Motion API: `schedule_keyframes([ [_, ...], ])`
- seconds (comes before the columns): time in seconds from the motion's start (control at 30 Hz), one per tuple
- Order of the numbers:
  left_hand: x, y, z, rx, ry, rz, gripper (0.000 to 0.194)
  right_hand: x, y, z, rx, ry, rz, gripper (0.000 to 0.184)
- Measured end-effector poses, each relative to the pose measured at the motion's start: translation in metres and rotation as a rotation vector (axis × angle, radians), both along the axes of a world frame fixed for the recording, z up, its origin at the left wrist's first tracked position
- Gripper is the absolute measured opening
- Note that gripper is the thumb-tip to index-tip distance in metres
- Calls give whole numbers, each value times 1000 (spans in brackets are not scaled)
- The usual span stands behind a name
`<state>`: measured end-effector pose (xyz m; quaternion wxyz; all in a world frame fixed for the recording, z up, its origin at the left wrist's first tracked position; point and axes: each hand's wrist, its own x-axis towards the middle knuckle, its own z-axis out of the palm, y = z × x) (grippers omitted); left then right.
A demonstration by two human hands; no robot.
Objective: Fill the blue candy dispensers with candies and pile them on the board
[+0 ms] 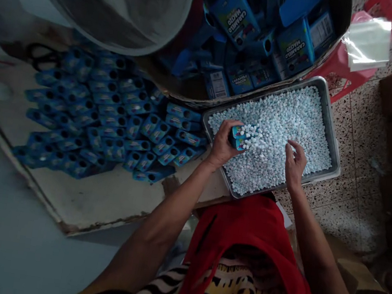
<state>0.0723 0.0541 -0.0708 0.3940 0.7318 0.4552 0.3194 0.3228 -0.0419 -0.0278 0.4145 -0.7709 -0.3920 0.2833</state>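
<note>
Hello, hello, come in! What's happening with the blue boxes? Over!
Left grip holding small blue boxes, white pieces at their ends. Right grip loosely curled over the tray, no box. Nothing seen blocking either.

By the left hand (221, 143), small blue rectangular boxes (235, 133) of smooth, printed card are held. Under this grip, matt, pale round pellets (284, 115) are contained by a grey rectangular metal tray (335, 152); bodyward, a red apron (240, 221) of matt cloth is worn.

A single head-worn camera looks steeply down and slightly forward from above the red apron (236, 221) at five o'clock, fairly near the rectangular tray (335, 165) at three, its wide view reaching the terrazzo floor (354, 125) beyond.
</note>
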Motion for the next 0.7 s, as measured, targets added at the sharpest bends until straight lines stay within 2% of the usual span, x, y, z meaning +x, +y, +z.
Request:
schedule_keyframes([
  [0.1, -11, -7, -6, -48, -11, 43, 78, 13, -6, -18, -24, 0, 64, 35],
  [0.17, -15, -11, -10, -84, -23, 89, 78, 14, -8, -23, -2, -53, 95, 33],
  [0.3, -22, -14, -13, -91, -54, 129, 79, 13, -14, -27, -28, -205, 43, 34],
  [0.4, -32, -5, -8, -72, -12, 86, 78, 19, -8, -34, -38, -279, 98, 39],
  [0.47, -41, 7, -4, -78, 82, 47, 79, 33, 11, -40, -7, -313, 132, 42],
  [0.57, -52, 30, -1, -120, 313, 62, 79, 59, 57, -56, 53, -360, 166, 46],
  [0.63, -51, 43, -4, -166, 474, 29, 75, 69, 88, -71, 58, -398, 224, 48],
  [0.7, -41, 52, -10, -189, 566, -27, 69, 65, 110, -84, 40, -426, 296, 51],
])
